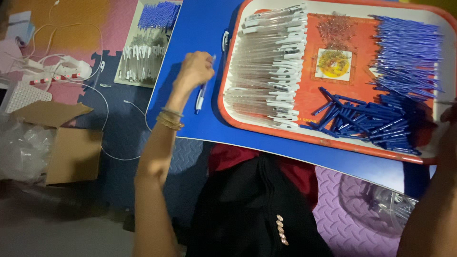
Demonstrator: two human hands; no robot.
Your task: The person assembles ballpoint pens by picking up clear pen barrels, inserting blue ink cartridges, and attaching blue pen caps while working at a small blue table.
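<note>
- The left hand [194,71] is clenched around a pen [203,95] with a clear barrel, a blue refill and a white cap end, holding it over the blue board [200,28] just left of the tray.
- The pen hangs downward out of the fist, its white end nearest the board; whether it touches the board I cannot tell.
- Thin bangles [170,120] circle the left wrist.
- The orange tray [304,104] with a pale rim lies on the blue board, to the right of the left hand.
- In the tray's left part sits a stacked row of clear pen barrels with white clips [269,66].
- In the middle, at the far side, lies a small heap of fine metal springs [335,28], with a yellow and white picture on the tray floor just near of it.
- A dense pile of blue refills [404,52] fills the tray's right part, and short blue caps [352,119] are scattered along its near side.
- The right hand [447,128] is at the right edge of the view, by the tray's right rim, dark and mostly cut off; its grip cannot be made out.
- One loose white clip [224,40] lies on the board by the tray's left rim.
- A second tray [147,43] of like parts rests on the floor mat at the far left, a cardboard box [71,152] near left.
</note>
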